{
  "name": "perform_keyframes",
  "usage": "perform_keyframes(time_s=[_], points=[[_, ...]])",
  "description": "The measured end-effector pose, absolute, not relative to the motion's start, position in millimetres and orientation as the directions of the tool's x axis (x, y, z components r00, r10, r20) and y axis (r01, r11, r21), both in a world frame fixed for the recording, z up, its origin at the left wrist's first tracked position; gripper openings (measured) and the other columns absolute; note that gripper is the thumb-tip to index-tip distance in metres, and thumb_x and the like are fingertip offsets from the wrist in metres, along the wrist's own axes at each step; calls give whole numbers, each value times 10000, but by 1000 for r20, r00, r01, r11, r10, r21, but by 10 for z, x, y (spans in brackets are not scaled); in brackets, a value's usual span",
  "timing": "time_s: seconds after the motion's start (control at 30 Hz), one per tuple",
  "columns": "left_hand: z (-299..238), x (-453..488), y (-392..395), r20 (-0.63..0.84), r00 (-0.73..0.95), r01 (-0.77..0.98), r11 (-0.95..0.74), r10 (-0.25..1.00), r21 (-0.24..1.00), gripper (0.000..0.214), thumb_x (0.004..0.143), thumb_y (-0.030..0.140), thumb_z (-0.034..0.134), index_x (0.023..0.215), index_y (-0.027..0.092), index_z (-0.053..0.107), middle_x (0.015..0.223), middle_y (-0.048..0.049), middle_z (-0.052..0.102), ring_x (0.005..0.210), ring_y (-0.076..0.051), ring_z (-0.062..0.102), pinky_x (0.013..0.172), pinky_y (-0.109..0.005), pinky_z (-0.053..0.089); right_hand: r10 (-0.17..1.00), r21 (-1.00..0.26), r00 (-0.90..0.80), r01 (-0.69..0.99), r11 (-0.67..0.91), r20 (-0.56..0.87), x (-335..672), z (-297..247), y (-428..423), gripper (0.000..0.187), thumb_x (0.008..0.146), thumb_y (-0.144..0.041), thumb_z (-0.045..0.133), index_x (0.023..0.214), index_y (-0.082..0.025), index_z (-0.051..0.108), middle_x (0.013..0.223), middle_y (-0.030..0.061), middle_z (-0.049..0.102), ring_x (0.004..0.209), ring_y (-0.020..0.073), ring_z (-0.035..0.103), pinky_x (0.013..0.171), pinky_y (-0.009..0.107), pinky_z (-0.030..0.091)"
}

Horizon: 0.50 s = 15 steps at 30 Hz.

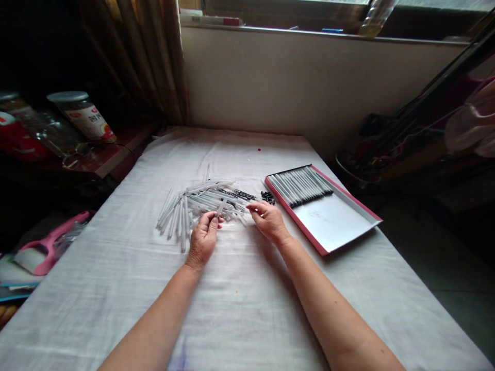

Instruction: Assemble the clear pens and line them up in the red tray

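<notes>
My left hand is closed around a clear pen barrel, which points up and away between thumb and fingers. My right hand is pinched just to the right; whatever lies between its fingertips is too small to make out. Beyond both hands spreads a loose pile of translucent pen barrels. Thin dark pen refills lie at the pile's right side. Small black pen caps are heaped beside them. A shallow red-edged box lid holds a row of black-tipped pens along its far end.
White cloth covers the table. A tiny red bit lies near its far edge. At left, a lidded jar stands on a brown shelf, with a pink-handled object lower down. A wall and window ledge rise behind.
</notes>
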<state>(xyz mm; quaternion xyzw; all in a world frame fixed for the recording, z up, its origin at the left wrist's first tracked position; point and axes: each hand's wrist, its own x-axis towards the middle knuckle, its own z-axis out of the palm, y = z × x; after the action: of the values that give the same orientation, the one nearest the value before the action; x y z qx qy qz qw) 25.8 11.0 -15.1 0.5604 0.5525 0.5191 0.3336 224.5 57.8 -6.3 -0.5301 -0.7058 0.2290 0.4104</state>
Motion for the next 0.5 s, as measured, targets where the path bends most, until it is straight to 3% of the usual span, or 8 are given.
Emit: perform_keyframes(time_s=[0.17,0.27,0.37,0.43,0.5], points=[[-159,257,127,190,-142,235,-154,972,960,230,872,384,521,983,192,582,838,-33,708,696,-138,659,664,-266,530,933,-392,-308,848,357,183,2167,-22,661,327,816,-150,573,1073,-288,721,1015,55,695,832,197,660,684,265,481],[-163,256,122,202,-123,262,-165,972,951,211,881,355,510,998,192,576,841,-36,715,692,-138,664,657,-264,535,933,-301,-332,884,358,136,2129,41,653,257,833,-201,574,1025,-281,725,1056,68,683,850,208,656,656,264,466],[-173,256,112,243,-108,342,-193,964,919,190,894,319,500,1009,194,588,834,-33,719,688,-141,668,650,-262,533,943,-412,-281,849,331,179,2145,41,628,189,826,-193,572,941,-236,715,1000,79,694,855,200,646,695,266,465],[-176,262,96,302,-79,421,-243,950,874,182,892,295,516,1011,196,612,857,-39,722,729,-150,674,673,-266,532,957,-632,-192,720,289,219,2185,5,575,169,809,-194,572,922,-210,697,918,70,704,824,190,642,718,277,471],[-172,276,70,373,-15,498,-316,928,808,178,886,273,539,1011,198,642,899,-51,722,796,-163,674,714,-272,529,981,-873,-70,448,194,182,2237,-31,480,173,784,-223,570,910,-194,685,844,49,705,742,170,635,674,276,481]])
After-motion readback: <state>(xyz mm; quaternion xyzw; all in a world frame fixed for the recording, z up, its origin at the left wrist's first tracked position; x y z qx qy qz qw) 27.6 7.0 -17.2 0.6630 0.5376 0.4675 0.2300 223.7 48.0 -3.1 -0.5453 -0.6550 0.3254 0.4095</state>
